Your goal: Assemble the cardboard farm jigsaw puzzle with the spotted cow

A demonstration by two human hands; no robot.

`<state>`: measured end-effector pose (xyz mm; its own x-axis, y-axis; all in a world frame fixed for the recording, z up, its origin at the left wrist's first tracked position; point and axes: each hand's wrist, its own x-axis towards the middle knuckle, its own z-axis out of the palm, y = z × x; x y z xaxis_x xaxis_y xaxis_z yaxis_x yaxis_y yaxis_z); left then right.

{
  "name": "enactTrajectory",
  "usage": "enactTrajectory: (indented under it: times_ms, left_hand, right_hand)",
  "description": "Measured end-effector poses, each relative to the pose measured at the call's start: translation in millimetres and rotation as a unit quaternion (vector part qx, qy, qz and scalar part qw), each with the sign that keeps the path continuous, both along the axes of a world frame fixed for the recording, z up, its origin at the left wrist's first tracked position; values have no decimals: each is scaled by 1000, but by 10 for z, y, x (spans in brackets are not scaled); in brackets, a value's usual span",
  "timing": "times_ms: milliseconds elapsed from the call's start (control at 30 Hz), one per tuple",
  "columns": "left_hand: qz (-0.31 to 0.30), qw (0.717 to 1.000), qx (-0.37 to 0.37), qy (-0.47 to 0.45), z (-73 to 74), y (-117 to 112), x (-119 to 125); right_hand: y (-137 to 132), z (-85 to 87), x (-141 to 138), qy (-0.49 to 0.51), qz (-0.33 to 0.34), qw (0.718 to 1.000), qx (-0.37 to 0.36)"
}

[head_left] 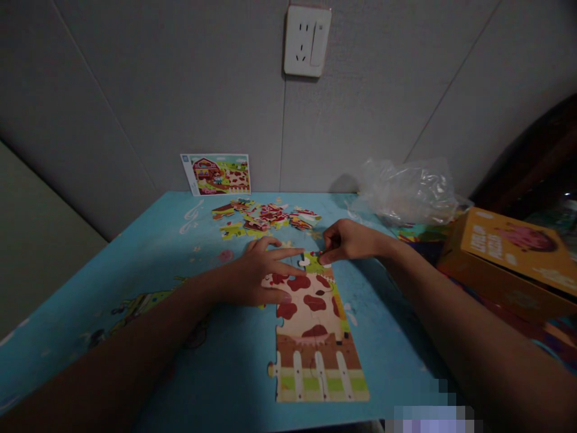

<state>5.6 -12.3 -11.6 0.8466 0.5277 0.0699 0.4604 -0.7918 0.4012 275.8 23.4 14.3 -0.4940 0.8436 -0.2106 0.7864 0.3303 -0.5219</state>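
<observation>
Both forearms reach in across the table [387,343]. The left hand [265,273] lies flat and open, fingers spread, its fingertips resting on the cow-patterned part of a partly joined jigsaw puzzle [313,337], so that grip is released. The right hand [347,240] bends down from the wrist, its thumb and forefinger pinched on a small jigsaw piece [315,258] at the puzzle's far end. The puzzle lies lengthwise near the middle of the blue printed top, with a heap of loose pieces [265,218] beyond it. A farm picture card [215,174] leans against the grey wall [112,90], below and left of a wall socket [307,41]. A crumpled plastic bag [408,192] and a yellow box [509,258] sit to the right.
</observation>
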Motion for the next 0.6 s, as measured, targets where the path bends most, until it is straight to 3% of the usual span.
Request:
enactTrajectory:
  times_ms: [100,167,267,333,500,600]
  left_hand:
    - [-1,1000,-2,2,2,6,-4]
    - [-4,1000,0,-3,-3,10,-5]
    - [-9,1000,6,-8,-6,11,-2]
    - [-11,1000,9,-10,-2,6,0]
    - [-10,999,10,-29,-8,12,1]
    - [7,998,13,-66,-30,50,-2]
  right_hand:
    - [24,13,54,12,-32,998,45]
    - [30,25,91,69,-75,993,65]
    - [-15,72,85,192,-114,974,41]
    - [-75,108,29,230,-96,968,-1]
    - [-162,86,-136,16,-8,995,-96]
    - [-141,26,-154,-26,-3,995,-94]
